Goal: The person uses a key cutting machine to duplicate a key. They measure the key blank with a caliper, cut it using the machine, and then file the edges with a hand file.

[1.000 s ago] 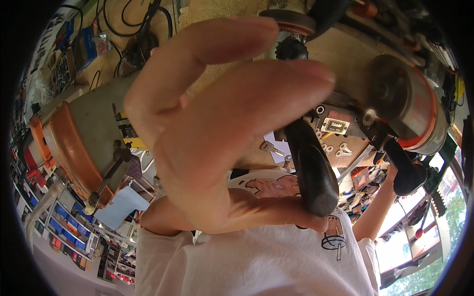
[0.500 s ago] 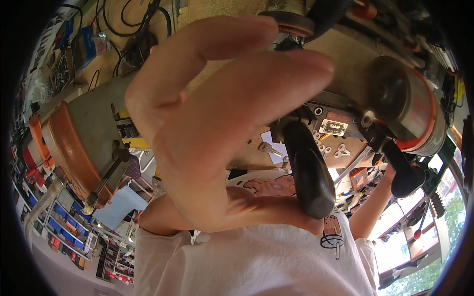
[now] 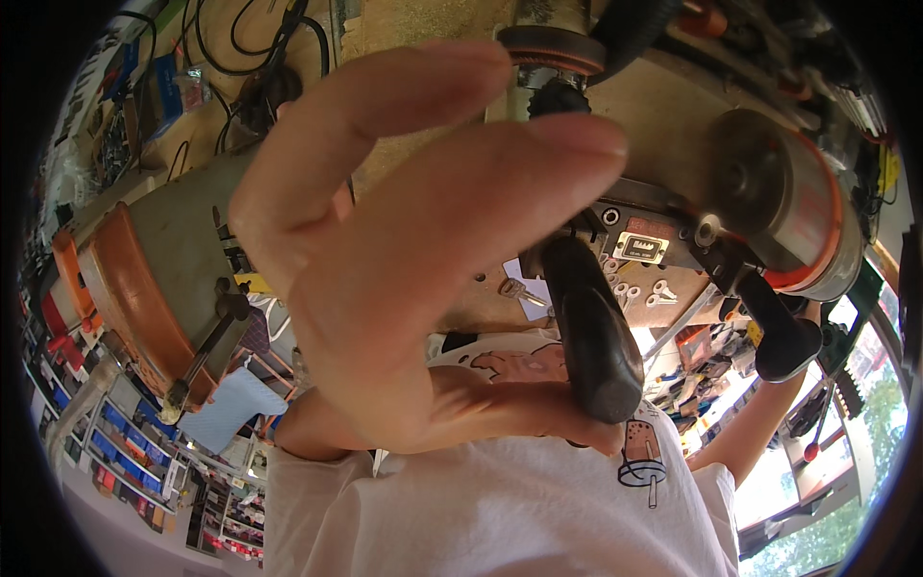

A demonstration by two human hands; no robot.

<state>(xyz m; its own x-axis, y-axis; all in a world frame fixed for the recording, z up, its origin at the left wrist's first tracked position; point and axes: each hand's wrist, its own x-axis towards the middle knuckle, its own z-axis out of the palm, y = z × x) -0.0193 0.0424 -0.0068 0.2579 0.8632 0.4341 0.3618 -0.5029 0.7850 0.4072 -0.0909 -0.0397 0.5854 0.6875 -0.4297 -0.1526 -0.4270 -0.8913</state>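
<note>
Large in front of me, my left hand (image 3: pixel 375 279) has two fingers stretched out and apart, with its thumb bent below. The thumb tip lies beside the end of a black lever handle (image 3: pixel 601 337); I cannot tell whether they touch. That handle belongs to a dark bench machine (image 3: pixel 673 223) resembling a key cutter. A second black lever handle (image 3: pixel 788 346) sticks out farther right. Behind it my right forearm rises, and the little that shows of my right hand (image 3: pixel 810 313) leaves its fingers hidden. A brass-coloured key (image 3: pixel 520 291) lies on white paper.
Several loose keys (image 3: pixel 661 293) lie beside the machine. A round drum-like part with an orange rim (image 3: pixel 817 216) stands at right. On the left is a grey and orange machine housing (image 3: pixel 144 279), with black cables (image 3: pixel 322 58) behind. Shelves with blue bins (image 3: pixel 125 433) line the left side.
My right forearm has swung outward to the right, its hand now behind the second lever. My left hand sits slightly farther left in view, fingers still spread.
</note>
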